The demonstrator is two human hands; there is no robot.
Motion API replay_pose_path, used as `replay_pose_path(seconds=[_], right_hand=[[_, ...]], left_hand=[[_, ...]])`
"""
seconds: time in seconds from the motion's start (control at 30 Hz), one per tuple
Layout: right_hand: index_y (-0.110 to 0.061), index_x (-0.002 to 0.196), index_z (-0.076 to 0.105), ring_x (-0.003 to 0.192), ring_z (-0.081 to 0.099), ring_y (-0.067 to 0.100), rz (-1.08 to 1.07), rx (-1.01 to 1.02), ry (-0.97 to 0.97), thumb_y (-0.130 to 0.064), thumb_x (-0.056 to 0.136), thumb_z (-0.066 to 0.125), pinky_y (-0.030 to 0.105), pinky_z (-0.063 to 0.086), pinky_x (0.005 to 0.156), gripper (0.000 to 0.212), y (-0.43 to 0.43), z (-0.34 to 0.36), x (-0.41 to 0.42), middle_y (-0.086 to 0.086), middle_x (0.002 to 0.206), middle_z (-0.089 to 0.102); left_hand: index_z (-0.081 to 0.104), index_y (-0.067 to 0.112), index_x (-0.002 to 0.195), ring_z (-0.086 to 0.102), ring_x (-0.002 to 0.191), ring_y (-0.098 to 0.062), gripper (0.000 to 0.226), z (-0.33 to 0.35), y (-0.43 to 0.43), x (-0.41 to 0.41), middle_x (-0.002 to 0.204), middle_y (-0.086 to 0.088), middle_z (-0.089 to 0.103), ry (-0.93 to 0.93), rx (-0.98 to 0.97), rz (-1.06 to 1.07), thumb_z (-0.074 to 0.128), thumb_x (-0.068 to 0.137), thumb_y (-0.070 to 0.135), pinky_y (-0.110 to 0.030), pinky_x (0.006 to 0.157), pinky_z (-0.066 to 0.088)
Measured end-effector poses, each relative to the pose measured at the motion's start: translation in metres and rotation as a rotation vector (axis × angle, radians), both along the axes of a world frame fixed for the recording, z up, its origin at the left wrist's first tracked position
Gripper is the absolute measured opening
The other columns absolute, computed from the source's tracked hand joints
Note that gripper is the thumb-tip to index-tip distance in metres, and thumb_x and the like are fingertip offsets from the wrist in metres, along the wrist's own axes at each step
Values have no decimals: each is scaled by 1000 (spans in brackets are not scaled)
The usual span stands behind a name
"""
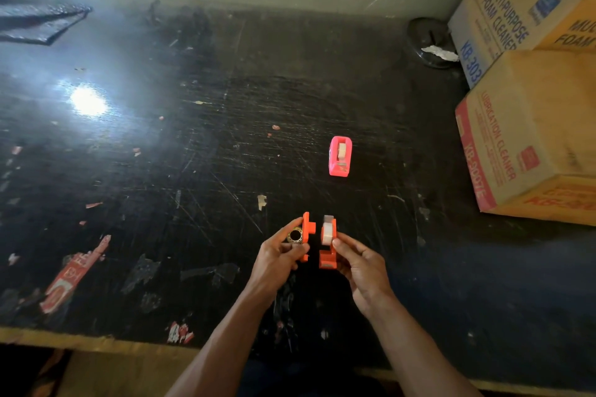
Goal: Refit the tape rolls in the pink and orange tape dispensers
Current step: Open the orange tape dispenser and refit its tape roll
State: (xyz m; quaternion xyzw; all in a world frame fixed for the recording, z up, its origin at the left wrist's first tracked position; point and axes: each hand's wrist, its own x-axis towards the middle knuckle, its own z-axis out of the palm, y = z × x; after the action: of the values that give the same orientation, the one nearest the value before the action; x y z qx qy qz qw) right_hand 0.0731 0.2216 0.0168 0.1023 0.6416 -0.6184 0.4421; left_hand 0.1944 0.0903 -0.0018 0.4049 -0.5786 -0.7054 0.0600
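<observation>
The orange tape dispenser is split in two halves above the black table. My left hand (277, 259) grips the flat orange half (306, 229), and a small ring-shaped core (295, 235) shows beside its fingers. My right hand (361, 264) grips the other orange half (328, 245), which has a white tape roll (327, 232) seated in it. The two halves are a small gap apart. The pink tape dispenser (340, 156) stands on the table farther back, to the right, with a tape roll inside it.
Stacked cardboard boxes (532, 126) fill the right side of the table. A dark round object (429, 42) with a scrap of paper lies near the back wall. Torn red labels (74, 274) stick to the scratched table (193, 171); its front edge runs below my forearms.
</observation>
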Motion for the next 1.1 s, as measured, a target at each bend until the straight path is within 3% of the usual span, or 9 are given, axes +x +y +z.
replay_pose_path(seconds=[0.27, 0.3, 0.4, 0.6, 0.7, 0.8, 0.87, 0.97, 1.1], right_hand=[[-18, 109, 76, 86, 80, 21, -6, -52, -27, -10, 92, 71, 34, 61, 71, 19, 9, 9, 2, 8, 98, 82], [-18, 109, 76, 86, 80, 21, -5, -56, -27, -10, 92, 72, 35, 61, 72, 19, 10, 10, 3, 9, 99, 82], [-18, 107, 77, 86, 80, 23, -7, -66, -32, -9, 90, 73, 37, 61, 73, 20, 11, 11, 4, 10, 99, 82], [-14, 116, 75, 90, 80, 25, 6, -89, -47, -9, 91, 73, 39, 62, 75, 26, 15, 12, 6, 12, 101, 81], [-15, 115, 75, 91, 80, 25, 25, -92, -26, -9, 91, 73, 39, 62, 77, 24, 15, 13, 6, 12, 104, 81], [-15, 115, 75, 89, 80, 24, 36, -88, -7, -9, 92, 72, 37, 62, 74, 24, 13, 15, 7, 10, 101, 81], [-15, 115, 75, 89, 80, 23, 41, -82, -1, -9, 92, 72, 36, 62, 72, 23, 11, 15, 7, 9, 99, 82], [-15, 113, 76, 88, 80, 22, 47, -66, -19, -8, 93, 71, 36, 62, 73, 22, 9, 16, 8, 9, 100, 82], [-17, 108, 78, 85, 80, 20, 74, -38, -15, -9, 93, 70, 34, 62, 68, 19, 7, 15, 8, 8, 100, 81]], left_hand=[[49, 41, 148, 72, 103, -45, 58, 1, 21, 1, 101, -18, 79, 33, 29, -28, 65, 100, 12, -53, 95, 58], [50, 40, 147, 72, 103, -45, 57, 2, 22, 1, 101, -17, 79, 34, 37, -25, 64, 100, 12, -51, 93, 59], [48, 40, 147, 75, 89, -25, 56, 9, 24, 2, 99, -14, 79, 23, 41, -24, 62, 101, 10, -26, 73, 60], [49, 40, 145, 75, 78, -12, 55, 15, 30, 3, 93, -7, 80, 42, 52, -14, 59, 102, 7, -20, 67, 59], [49, 39, 145, 76, 80, -14, 54, 16, 35, 4, 92, -6, 81, 67, 51, -15, 58, 103, 7, -25, 70, 61], [47, 40, 148, 76, 95, -34, 56, 13, 36, 3, 99, -11, 80, 55, 14, -4, 59, 103, 10, -49, 89, 63], [47, 41, 148, 75, 96, -37, 55, 12, 36, 3, 100, -12, 79, 51, -9, 3, 59, 103, 11, -55, 93, 58], [47, 47, 141, 76, 78, -11, 54, 12, 38, 2, 91, -1, 80, 54, -18, 1, 57, 104, 9, -33, 76, 64], [48, 34, 148, 70, 65, 1, 53, 11, 39, 1, 87, 0, 76, 36, -71, -1, 57, 103, 7, -17, 64, 56]])
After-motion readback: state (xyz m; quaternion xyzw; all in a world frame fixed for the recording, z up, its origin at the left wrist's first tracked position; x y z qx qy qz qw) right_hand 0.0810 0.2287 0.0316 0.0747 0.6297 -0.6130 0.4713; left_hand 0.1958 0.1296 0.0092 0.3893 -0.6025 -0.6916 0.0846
